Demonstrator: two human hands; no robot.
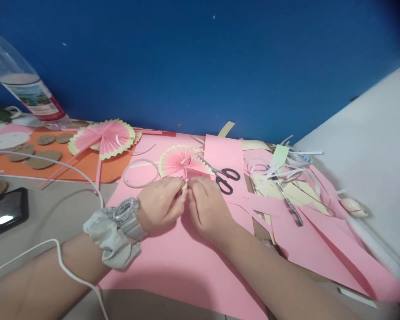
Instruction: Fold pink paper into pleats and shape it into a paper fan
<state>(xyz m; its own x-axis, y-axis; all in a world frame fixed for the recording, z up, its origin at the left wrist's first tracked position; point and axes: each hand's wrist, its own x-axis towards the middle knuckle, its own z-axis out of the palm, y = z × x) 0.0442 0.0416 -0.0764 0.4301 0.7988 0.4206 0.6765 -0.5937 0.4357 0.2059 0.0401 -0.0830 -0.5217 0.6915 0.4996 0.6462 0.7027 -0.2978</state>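
1. The left hand (162, 200) and right hand (208, 206) pinch a small folded paper (184, 187) between them.
2. It is above a big pink sheet (173, 266) on the desk (76, 211).
3. A pink fan (175, 161) with a yellow edge is just past the hands.
4. Scissors (218, 171) lie right of the fan.

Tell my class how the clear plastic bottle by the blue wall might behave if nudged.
The bottle would probably tip fairly easily, given its tall, narrow shape. Its round body would likely roll once down, and its clear, thin-looking plastic may dent when squeezed.
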